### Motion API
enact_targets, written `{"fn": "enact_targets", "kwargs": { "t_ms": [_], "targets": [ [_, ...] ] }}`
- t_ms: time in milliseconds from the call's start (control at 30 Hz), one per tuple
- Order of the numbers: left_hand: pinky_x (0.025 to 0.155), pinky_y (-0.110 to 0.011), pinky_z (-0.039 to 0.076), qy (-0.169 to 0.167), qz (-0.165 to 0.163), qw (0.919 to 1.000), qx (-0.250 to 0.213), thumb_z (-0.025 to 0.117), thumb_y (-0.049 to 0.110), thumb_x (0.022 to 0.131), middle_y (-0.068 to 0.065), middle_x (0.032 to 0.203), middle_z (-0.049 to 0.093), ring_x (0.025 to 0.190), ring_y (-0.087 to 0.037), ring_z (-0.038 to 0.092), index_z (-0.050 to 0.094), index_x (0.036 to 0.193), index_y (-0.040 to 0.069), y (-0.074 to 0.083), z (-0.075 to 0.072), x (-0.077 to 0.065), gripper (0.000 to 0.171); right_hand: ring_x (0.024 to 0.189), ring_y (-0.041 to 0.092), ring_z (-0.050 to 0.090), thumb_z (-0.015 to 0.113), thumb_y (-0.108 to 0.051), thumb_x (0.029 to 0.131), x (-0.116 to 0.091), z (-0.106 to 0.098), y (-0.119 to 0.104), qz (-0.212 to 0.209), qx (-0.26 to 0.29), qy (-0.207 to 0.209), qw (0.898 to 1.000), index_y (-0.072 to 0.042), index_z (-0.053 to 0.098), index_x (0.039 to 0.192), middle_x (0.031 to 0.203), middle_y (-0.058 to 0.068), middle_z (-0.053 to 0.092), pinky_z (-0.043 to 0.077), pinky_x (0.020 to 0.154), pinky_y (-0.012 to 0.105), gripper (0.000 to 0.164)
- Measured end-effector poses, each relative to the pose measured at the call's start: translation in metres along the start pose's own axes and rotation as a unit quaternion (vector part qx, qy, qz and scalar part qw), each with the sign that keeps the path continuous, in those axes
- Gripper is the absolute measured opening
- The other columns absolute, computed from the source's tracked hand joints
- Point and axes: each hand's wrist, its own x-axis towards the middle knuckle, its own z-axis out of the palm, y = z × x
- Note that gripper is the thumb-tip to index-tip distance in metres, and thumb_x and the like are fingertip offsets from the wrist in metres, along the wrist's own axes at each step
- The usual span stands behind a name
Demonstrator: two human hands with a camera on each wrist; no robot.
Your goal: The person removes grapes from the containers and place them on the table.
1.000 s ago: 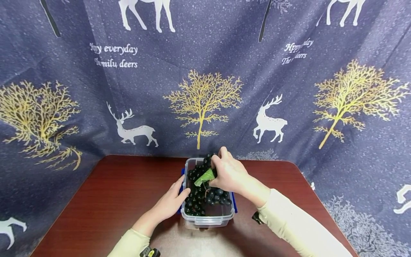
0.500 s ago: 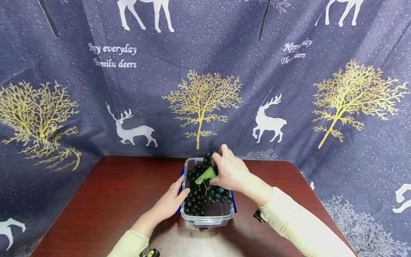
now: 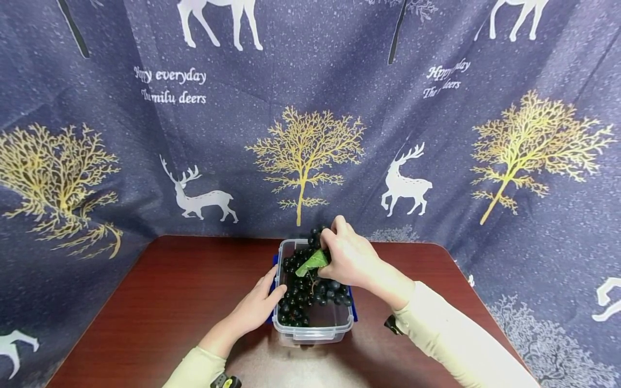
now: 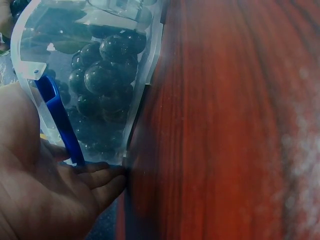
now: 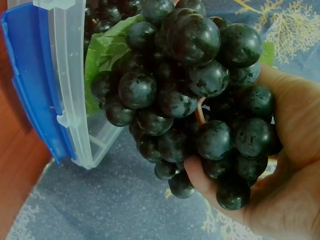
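A bunch of dark grapes hangs from my right hand, whose fingers and thumb curl round it at the far right of the clear plastic container. In the right wrist view this hand holds the bunch beside the container's rim. A green leaf lies against the grapes, close to the thumb. More dark grapes fill much of the container. My left hand rests along the container's left side, fingers extended. In the left wrist view its fingers touch the wall near a blue clip.
The container stands on a reddish-brown wooden table with blue side clips folded down. Behind the table hangs a dark blue cloth printed with deer and trees. It rises close behind the container.
My right hand has edged slightly up and to the right with the grapes, and the leaf has shifted a little with it. My left hand stays at the container's side.
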Motion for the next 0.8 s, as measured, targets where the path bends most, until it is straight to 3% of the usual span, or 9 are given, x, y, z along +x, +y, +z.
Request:
{"fn": "enact_targets", "kwargs": {
  "t_ms": [800],
  "targets": [
    [0.116, -0.06, 0.03, -0.004, 0.001, 1.0, 0.0, 0.047, 0.057, 0.104, -0.009, 0.166, 0.027, 0.149, -0.029, 0.031, 0.022, 0.165, 0.022, 0.001, -0.001, -0.001, 0.074, 0.082, 0.018, 0.046, 0.089, -0.034, 0.06, -0.004, -0.013, 0.006, -0.01, 0.003, 0.022, 1.0, -0.023, 0.056, 0.087, 0.101, 0.001, 0.039, 0.045, 0.056, 0.036, 0.044]
  ]
}}
